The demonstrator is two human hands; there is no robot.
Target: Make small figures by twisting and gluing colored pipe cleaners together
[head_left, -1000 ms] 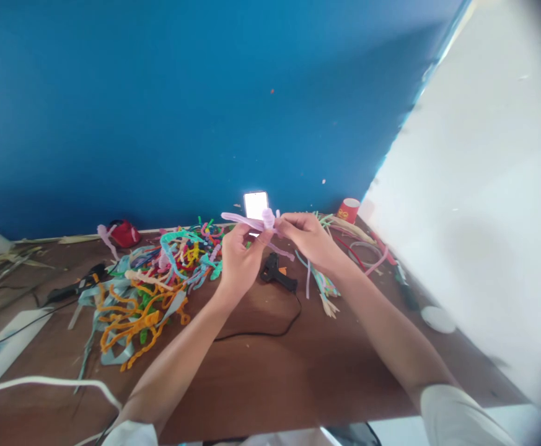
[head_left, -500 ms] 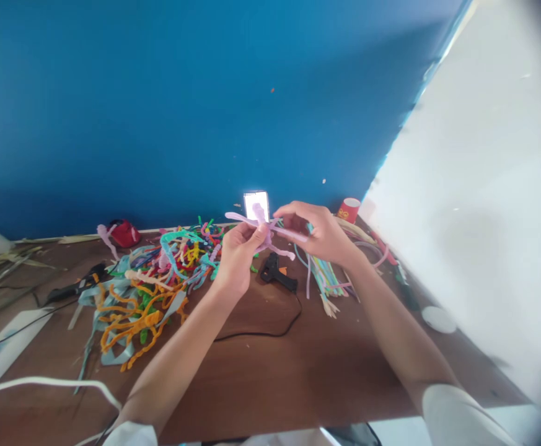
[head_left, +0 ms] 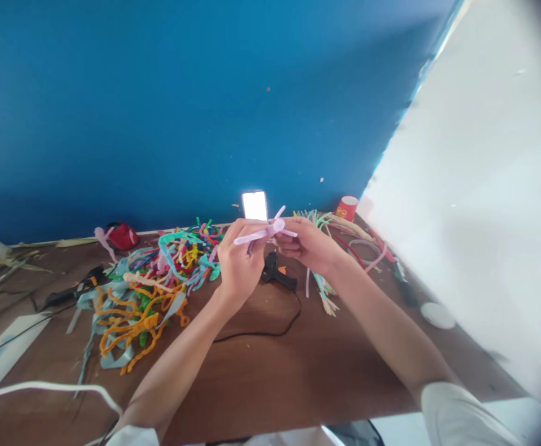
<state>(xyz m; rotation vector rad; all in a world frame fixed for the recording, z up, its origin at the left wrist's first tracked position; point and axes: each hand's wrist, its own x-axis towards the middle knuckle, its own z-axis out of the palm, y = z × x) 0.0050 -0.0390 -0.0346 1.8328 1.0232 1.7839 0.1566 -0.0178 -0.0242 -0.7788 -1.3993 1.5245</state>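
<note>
Between my hands, above the table, is a pale purple pipe-cleaner figure (head_left: 277,227) with a round end turned toward me and thin limbs sticking out to several sides. My left hand (head_left: 241,257) is closed on its left part, with one limb lying across the fingers. My right hand (head_left: 310,241) has its fingers closed on the figure's right side. The exact fingertip contacts are partly hidden behind the figure. Just below the hands, a black glue gun (head_left: 278,271) lies on the table, its cord trailing toward me.
A lit phone (head_left: 254,205) stands against the blue wall. Left lies a tangled heap of colourful pipe cleaners (head_left: 153,316), with another glue gun (head_left: 72,290) beyond it. Pale pipe cleaners (head_left: 321,288), a red cup (head_left: 347,208) and a white disc (head_left: 438,315) are on the right.
The purple figure has been tipped so its round end now faces me. My right hand has moved left and closed in on it, bringing both hands together.
</note>
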